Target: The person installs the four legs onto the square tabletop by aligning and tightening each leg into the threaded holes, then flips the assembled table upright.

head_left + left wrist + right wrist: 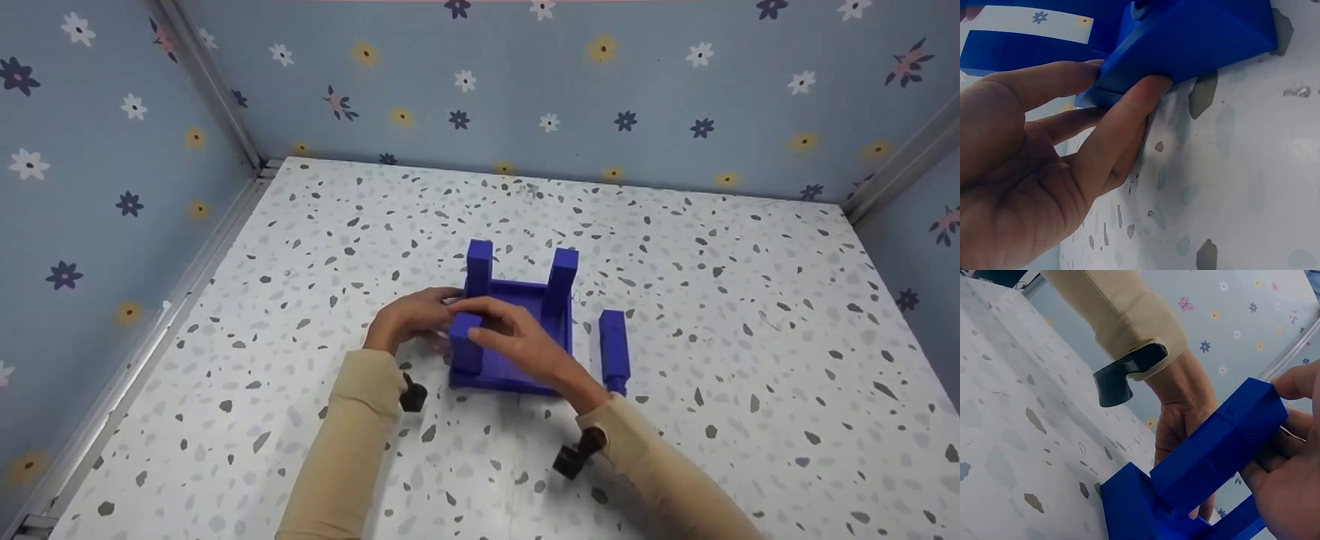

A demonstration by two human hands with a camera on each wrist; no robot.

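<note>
One held leg, marking unclear

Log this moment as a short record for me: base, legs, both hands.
Blue base: on the speckled table
Far legs: two, upright
Near-left leg: upright at its corner; full seating unclear
Loose leg: lying right of the base
Left hand: holds the base's left side
Right hand: grips the near-left leg's top end

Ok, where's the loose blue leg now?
Head view: the loose leg lies on the table, right of the blue base, just beyond the right sleeve.
</note>
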